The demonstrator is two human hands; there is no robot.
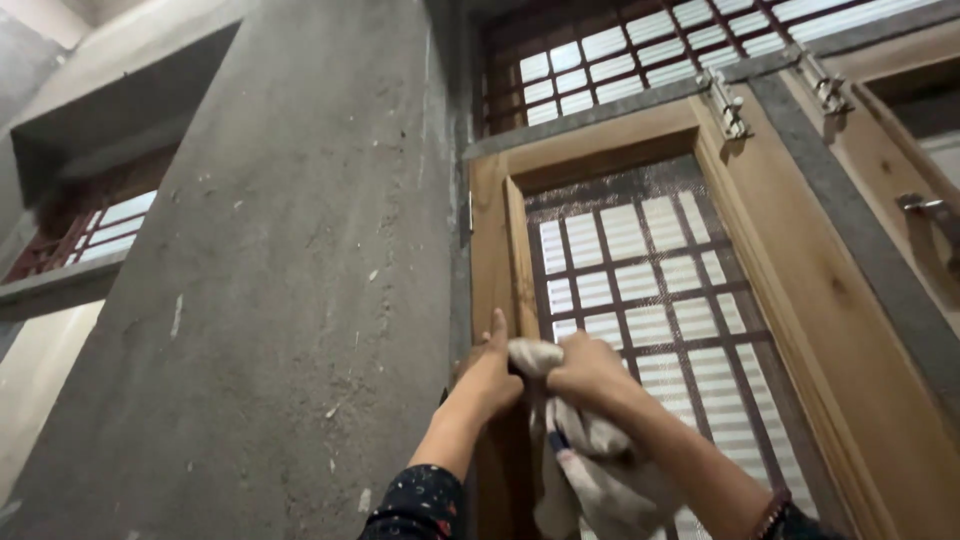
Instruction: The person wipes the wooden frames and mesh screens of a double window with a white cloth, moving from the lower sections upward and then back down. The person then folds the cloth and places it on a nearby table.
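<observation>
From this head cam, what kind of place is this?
Probably a house entrance, unfinished or newly built: bare grey plaster wall, wooden door frame with a mesh screen over a grille, metal latches on top. Both hands press a cloth to the frame.

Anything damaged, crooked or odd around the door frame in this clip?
Nothing stands out. Both hands, left hand and right hand, press a pale cloth against the wooden door frame. The mesh panel looks intact; the concrete wall is merely rough and speckled.
</observation>
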